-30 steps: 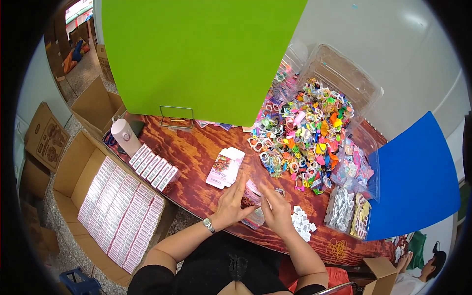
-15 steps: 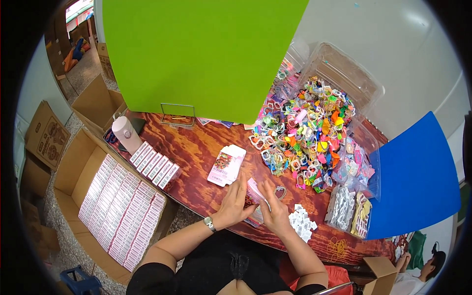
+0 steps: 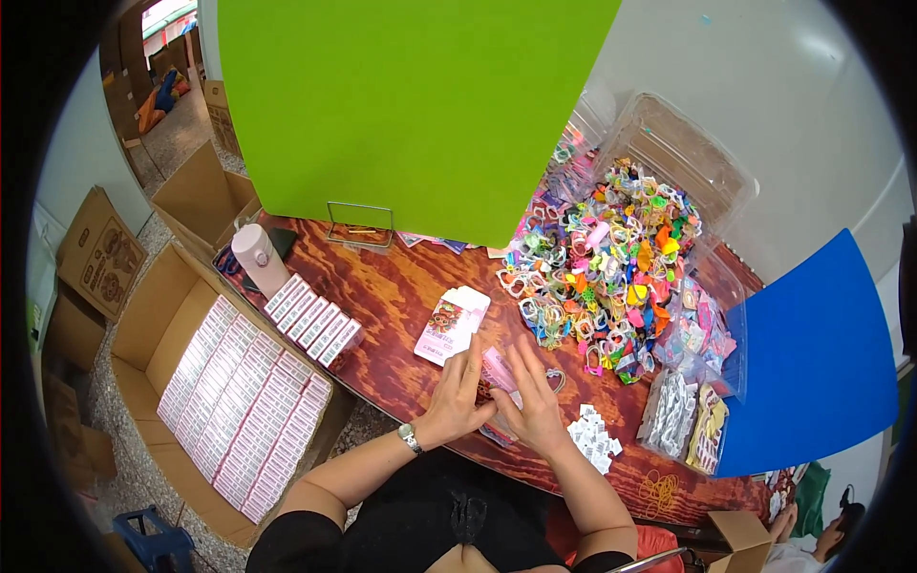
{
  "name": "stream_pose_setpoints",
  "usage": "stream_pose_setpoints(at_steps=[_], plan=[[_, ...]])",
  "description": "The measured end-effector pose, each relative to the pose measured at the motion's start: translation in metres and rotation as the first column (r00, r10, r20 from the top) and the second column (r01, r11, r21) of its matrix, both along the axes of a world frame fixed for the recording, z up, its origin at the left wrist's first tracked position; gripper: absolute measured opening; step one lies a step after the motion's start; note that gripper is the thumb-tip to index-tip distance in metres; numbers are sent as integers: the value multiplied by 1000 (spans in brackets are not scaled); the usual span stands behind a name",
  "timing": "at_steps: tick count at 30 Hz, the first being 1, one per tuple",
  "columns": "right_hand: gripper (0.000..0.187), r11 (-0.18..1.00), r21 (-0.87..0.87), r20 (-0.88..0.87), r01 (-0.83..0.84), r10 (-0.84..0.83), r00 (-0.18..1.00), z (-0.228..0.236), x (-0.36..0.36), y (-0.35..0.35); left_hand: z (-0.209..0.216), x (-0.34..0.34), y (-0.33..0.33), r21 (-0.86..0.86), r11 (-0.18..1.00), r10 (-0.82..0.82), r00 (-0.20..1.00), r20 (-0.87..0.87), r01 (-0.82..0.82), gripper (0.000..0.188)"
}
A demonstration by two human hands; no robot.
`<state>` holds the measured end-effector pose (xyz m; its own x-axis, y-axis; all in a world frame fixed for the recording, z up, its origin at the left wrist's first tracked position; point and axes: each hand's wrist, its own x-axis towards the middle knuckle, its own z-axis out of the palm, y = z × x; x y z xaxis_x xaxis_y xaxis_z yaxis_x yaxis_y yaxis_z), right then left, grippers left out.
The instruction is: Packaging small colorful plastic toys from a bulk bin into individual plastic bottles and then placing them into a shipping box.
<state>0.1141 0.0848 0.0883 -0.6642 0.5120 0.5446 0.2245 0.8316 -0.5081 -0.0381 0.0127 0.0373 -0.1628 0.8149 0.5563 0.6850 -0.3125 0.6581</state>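
My left hand (image 3: 453, 396) and my right hand (image 3: 531, 399) face each other over the table's near edge, fingers straight. Between the palms stands a small pink printed box or packet (image 3: 498, 369), partly hidden by the fingers. It looks pressed from both sides. Just beyond my left fingertips lies a flattened pink-and-white carton (image 3: 453, 323) with a cartoon picture. To the right of my right hand, small white printed slips (image 3: 594, 441) are heaped on the wood. A thin pale loop (image 3: 556, 380) shows behind my right fingers.
A big pile of colourful small trinkets (image 3: 611, 277) covers the far right. A cardboard box (image 3: 143, 406) holds rows of pink-and-white boxes; several more (image 3: 313, 320) stand near a pink bottle (image 3: 260, 260). Yellow rubber bands (image 3: 659, 491) lie near right. Green (image 3: 401, 115) and blue (image 3: 812, 372) panels border the table.
The whole view has shifted slightly, so the table things appear a little lower and further right. My hands keep the pink packet between them, with the right fingers spread a bit differently.
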Motion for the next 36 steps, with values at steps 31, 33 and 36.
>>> stream_pose_setpoints(at_steps=[31,33,36], plan=[[42,926,245,642,-285,65,764,-79,-106,48,-28,-142,-53,-91,707,449,544,-709,-702,56],[29,917,283,665,-281,23,746,-65,-99,42,-24,-139,-58,-121,714,432,570,-699,-689,58],[24,938,312,541,-148,-48,839,-44,-84,39,-6,-136,-60,-167,725,415,617,-669,-668,63]])
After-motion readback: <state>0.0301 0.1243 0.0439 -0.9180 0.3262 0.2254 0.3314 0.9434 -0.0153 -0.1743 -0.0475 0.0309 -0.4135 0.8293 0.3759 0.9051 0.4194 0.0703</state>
